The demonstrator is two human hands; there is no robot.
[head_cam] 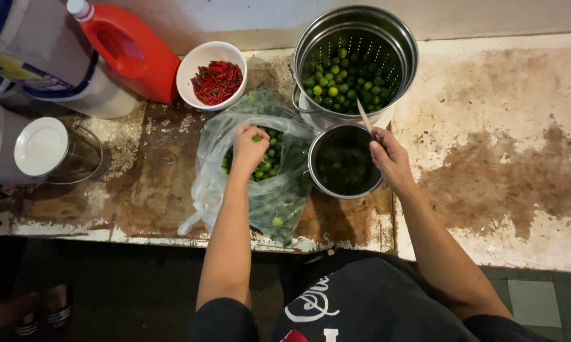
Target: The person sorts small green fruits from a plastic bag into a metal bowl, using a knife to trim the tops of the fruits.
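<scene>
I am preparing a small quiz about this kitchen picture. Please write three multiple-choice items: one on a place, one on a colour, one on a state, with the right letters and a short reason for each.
1. Where is the left hand?
A. in the clear plastic bag of small green fruits
B. on the red jug
C. in the white bowl

2. What colour are the chillies in the white bowl?
A. green
B. red
C. yellow

3. What does the right hand hold?
A. nothing
B. a spoon
C. a small knife

Answers:
1 A, its fingers pinch a green fruit at the bag's mouth.
2 B, they are bright red.
3 C, a thin blade points up over the small steel pot.
</scene>
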